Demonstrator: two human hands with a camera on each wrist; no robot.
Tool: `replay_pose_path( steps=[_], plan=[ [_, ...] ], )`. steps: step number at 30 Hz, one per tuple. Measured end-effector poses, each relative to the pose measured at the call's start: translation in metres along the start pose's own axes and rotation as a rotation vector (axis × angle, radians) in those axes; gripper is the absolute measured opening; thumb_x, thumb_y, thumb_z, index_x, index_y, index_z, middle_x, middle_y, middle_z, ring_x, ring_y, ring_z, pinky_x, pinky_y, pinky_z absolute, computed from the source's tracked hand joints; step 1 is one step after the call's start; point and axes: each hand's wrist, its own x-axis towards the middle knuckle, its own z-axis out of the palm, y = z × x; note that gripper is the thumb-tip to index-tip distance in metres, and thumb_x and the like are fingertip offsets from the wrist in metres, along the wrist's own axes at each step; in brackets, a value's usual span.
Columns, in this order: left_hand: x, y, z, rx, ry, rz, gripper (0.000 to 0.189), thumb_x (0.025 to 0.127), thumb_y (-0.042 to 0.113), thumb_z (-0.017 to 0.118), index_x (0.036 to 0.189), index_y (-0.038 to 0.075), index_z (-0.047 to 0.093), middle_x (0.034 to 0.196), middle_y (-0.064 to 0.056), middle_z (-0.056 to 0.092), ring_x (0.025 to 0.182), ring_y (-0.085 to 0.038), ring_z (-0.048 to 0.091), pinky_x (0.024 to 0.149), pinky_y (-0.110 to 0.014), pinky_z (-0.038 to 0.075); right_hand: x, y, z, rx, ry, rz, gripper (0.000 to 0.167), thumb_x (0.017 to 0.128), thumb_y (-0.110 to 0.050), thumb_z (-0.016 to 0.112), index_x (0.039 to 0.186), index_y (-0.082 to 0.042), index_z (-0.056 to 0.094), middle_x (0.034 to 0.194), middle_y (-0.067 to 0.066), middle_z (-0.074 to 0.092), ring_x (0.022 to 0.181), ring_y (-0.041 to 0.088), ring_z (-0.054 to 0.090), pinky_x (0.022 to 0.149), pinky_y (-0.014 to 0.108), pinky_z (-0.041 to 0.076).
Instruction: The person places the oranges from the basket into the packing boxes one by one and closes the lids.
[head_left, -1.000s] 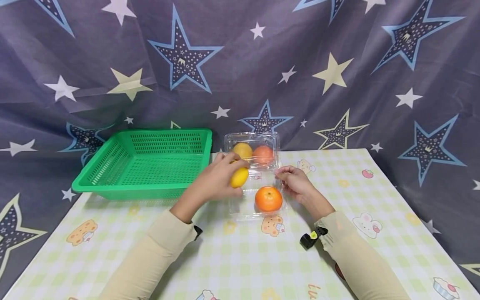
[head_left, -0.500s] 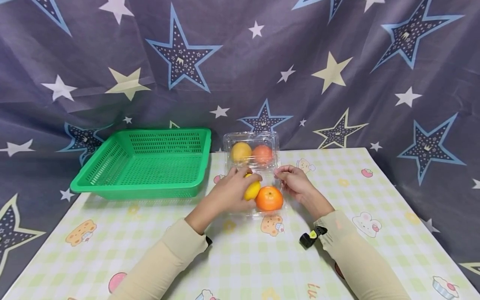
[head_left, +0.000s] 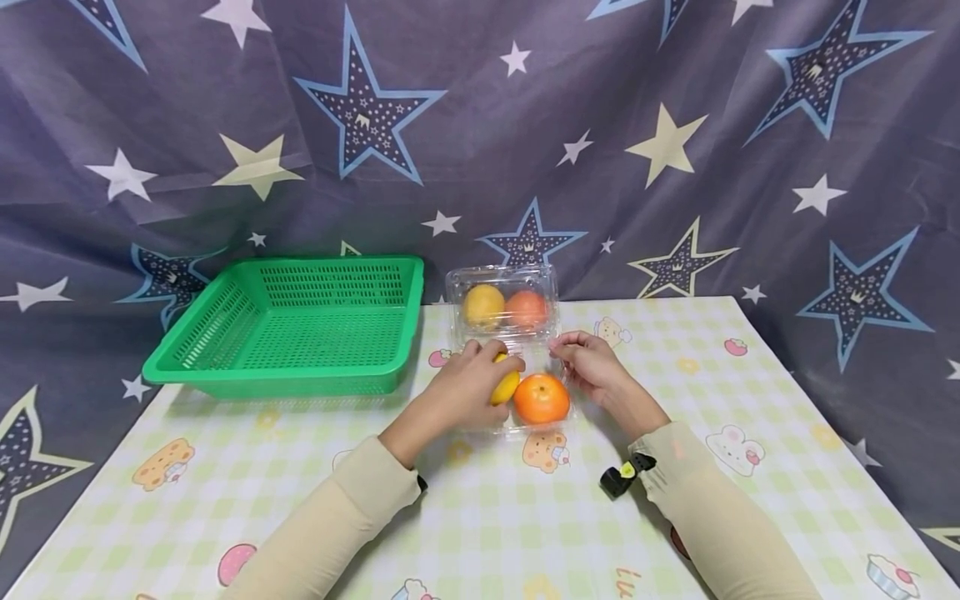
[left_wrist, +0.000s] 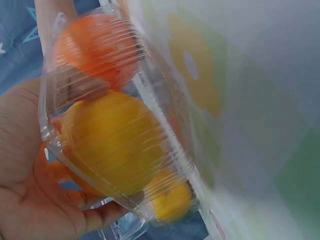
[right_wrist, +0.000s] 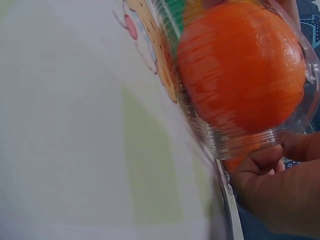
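Observation:
My left hand grips a yellow lemon in the front half of a clear plastic clamshell box. In the left wrist view the lemon shows through the box's ribbed wall, thumb and fingers around it. Right beside it in that half lies an orange persimmon-like fruit; it fills the upper part of the right wrist view. At the box's right edge my right hand pinches the plastic rim between thumb and fingers. Behind, a yellow fruit and a reddish-orange fruit show through clear plastic.
To the left stands a green perforated basket with nothing visible inside. A checked cloth with cartoon prints covers the table. A dark curtain with stars hangs directly behind the table's far edge.
My left hand has carried the lemon right and down, into the box beside the orange fruit. That fruit has shifted slightly right in the last half second. My right hand stays at the rim.

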Motion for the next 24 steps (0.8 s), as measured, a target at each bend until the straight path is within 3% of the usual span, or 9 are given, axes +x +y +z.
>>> replay_pose_path(
  steps=[24],
  plan=[
    [0.0017, -0.0014, 0.0051, -0.007, 0.003, -0.013, 0.054, 0.083, 0.026, 0.082, 0.135, 0.025, 0.064, 0.140, -0.006, 0.053, 0.117, -0.029, 0.046, 0.097, -0.048, 0.048, 0.0001, 0.0007, -0.0015, 0.010, -0.003, -0.019, 0.008, 0.102, -0.009, 0.062, 0.104, -0.007, 0.055, 0.086, 0.000, 0.064, 0.063, 0.010, 0.046, 0.054, 0.021, 0.038]
  ],
)
